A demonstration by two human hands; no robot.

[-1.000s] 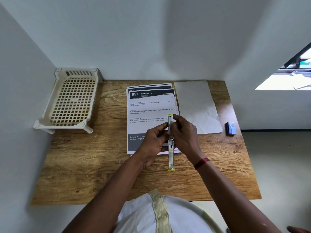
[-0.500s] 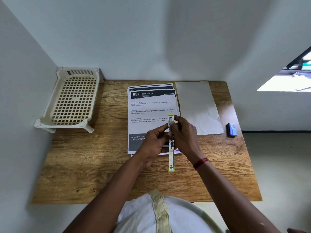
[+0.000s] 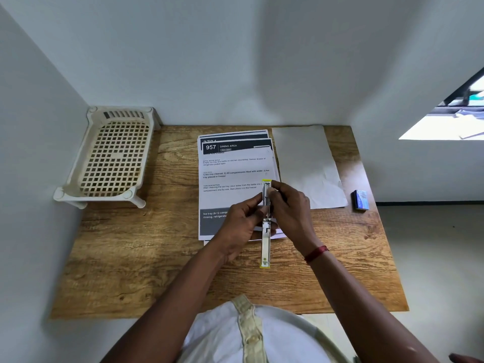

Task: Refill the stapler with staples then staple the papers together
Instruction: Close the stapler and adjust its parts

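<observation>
Bench (image 3: 157, 271): wood-grain top, set against white walls.
Rack (image 3: 115, 158): cream plastic lattice on short legs, far left corner of the bench.
Papers (image 3: 230, 176): printed stack, mid-bench, top sheet headed "957 DINING AREA".
Sheet (image 3: 306, 163): blank, just right of the papers.
Left hand (image 3: 242, 226), right hand (image 3: 290, 208): each pinches the stapler's far half from its own side.
Stapler (image 3: 265, 237): yellow-edged, opened out flat, over the papers' near right corner.
Box (image 3: 361, 200): small, blue, at the bench's right edge.
</observation>
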